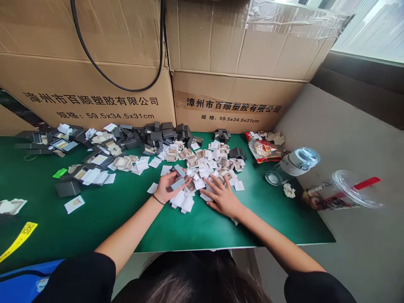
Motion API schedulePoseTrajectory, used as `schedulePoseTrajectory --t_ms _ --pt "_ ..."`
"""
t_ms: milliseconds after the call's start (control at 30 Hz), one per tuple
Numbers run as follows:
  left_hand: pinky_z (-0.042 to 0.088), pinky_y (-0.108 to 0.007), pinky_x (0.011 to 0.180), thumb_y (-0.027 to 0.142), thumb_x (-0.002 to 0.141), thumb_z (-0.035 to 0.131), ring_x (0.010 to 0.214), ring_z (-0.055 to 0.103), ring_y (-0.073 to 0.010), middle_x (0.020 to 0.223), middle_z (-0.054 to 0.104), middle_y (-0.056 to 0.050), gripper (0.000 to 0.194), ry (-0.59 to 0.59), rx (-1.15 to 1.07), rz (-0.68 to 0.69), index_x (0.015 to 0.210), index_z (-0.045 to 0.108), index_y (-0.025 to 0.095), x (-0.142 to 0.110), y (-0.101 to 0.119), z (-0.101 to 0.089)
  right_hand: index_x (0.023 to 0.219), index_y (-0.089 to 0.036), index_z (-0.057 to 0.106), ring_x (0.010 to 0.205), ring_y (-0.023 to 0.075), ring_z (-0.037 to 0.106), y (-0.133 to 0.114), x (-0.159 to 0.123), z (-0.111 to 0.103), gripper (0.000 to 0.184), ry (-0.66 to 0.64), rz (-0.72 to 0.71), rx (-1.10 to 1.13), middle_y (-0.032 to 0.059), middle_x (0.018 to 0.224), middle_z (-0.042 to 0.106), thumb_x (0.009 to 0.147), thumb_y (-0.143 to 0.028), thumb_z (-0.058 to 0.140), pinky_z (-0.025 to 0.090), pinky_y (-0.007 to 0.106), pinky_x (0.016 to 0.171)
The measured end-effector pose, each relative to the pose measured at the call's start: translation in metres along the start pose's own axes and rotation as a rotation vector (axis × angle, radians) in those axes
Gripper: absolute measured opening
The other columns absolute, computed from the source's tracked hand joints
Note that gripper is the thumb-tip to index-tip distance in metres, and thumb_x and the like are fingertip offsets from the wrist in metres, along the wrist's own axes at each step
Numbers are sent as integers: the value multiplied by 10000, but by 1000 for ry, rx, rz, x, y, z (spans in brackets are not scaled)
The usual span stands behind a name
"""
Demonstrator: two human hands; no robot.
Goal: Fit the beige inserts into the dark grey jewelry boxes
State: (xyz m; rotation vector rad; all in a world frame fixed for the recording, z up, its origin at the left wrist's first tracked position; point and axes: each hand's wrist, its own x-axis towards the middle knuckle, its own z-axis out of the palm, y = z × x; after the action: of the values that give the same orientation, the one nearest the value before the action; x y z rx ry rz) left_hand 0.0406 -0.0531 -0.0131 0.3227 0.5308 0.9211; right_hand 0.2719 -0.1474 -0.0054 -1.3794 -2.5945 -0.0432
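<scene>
My left hand is wrapped round a small grey-black box, tilted above the front of a pile of small white and beige paper inserts. Fingers spread, my right hand lies on the pile's right front part and touches the white pieces there. Whether anything sits under its fingertips is hidden. Behind the pile, many dark small boxes are heaped along the back of the green table. More dark boxes with white pieces lie to the left, among them a single box.
Tall cardboard cartons wall off the back, with a black cable hanging down. At the right stand a clear bottle, a plastic cup with a red straw and a red snack packet. A yellow strip lies front left.
</scene>
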Motion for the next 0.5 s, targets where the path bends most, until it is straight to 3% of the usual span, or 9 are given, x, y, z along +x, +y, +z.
schedulePoseTrajectory --t_ms 133,233,367,433,500 --pt "456 -446 911 162 794 477 792 642 -201 808 688 -57 172 -31 46 -12 812 648 154 37 -3 26 1245 -276 519 1348 358 205 22 6 -1 412 25 80 -8 60 1454 316 849 -392 514 95 674 1032" --pt "475 -413 871 151 805 464 790 647 -202 813 692 -61 192 -95 116 -5 847 651 140 53 -2 48 1111 -266 606 1312 343 283 35 11 -9 339 74 116 109 57 1382 434 847 -451 500 154 648 1034" --pt "497 -402 783 123 798 480 764 661 -229 817 696 -86 193 -231 279 -43 875 656 103 73 -2 74 898 -201 600 1029 233 537 52 25 -23 256 373 372 339 86 1022 642 895 -381 419 423 435 908" --pt "504 -369 711 112 787 497 729 666 -232 812 697 -100 188 -285 352 -67 880 658 87 84 -4 81 939 -181 546 919 207 561 60 35 -28 229 519 513 409 86 968 624 871 -380 456 467 378 825" --pt "496 -329 634 95 775 505 683 665 -225 792 697 -108 187 -306 402 -78 878 660 74 95 -5 82 978 -168 504 911 195 556 67 46 -30 258 604 561 452 94 1004 594 840 -387 501 475 353 811"
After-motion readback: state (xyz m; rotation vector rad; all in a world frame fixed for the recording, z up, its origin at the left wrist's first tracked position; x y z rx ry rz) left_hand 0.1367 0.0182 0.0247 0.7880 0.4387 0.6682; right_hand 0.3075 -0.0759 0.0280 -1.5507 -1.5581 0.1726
